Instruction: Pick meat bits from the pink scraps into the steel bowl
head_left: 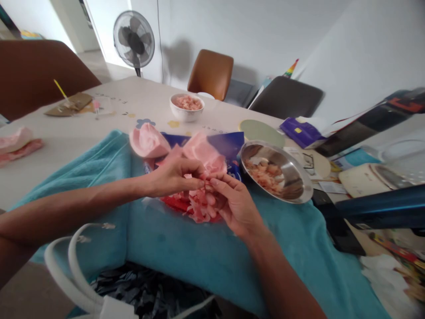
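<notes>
Both my hands meet over a pile of pink shrimp [199, 206] lying on a red and blue plastic bag [229, 148] spread on a teal towel [186, 248]. My left hand [174, 176] has its fingers curled and pinches a small pink shrimp piece at the fingertips. My right hand [232, 201] faces it, fingers bent, gripping the same small piece from the other side. Two pale pink lumps [148, 141] sit just behind the hands on the bag.
A metal bowl [294, 188] holding peeled pieces stands right of the hands. A white bowl [186, 115] with pink contents sits farther back. A standing fan [133, 40], chairs, a purple pack [300, 132] and papers crowd the right side. White cords [71, 270] lie near my lap.
</notes>
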The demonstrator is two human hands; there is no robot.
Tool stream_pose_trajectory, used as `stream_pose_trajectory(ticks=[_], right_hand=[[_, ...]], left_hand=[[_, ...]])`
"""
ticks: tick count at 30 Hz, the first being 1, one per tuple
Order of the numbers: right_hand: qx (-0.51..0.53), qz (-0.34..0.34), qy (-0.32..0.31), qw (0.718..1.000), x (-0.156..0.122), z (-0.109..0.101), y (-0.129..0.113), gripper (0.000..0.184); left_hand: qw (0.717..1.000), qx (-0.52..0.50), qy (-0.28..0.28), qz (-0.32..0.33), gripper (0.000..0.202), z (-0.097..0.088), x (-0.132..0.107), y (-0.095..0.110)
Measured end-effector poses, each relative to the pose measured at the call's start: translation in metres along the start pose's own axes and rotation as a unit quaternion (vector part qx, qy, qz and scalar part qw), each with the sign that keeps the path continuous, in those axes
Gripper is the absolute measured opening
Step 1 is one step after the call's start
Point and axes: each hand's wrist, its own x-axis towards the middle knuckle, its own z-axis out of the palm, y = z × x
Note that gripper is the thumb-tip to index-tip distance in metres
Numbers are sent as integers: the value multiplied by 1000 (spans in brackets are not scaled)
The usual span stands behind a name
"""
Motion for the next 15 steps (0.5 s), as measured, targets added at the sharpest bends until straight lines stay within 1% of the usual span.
stream_pose_trajectory(ticks=[4,6,10,12,15], right_hand=[[-10,17,-20,1000,-3,1,-4,19],[-12,24,-30,999,-4,0,-5,19],[-19,43,-47,998,-3,-3,-6,19],[-20,45,-50,998,-2,-4,-5,20],[-9,34,-48,998,0,-5,-4,20]], left_hand=[[993,114,24,32,2,3,-3,0],[988,146,34,43,3,4,-4,-1],[982,173,47,64,6,6,-5,-6],[981,177,54,63,7,7,-5,-8],[985,147,69,51,2,7,-4,-10]])
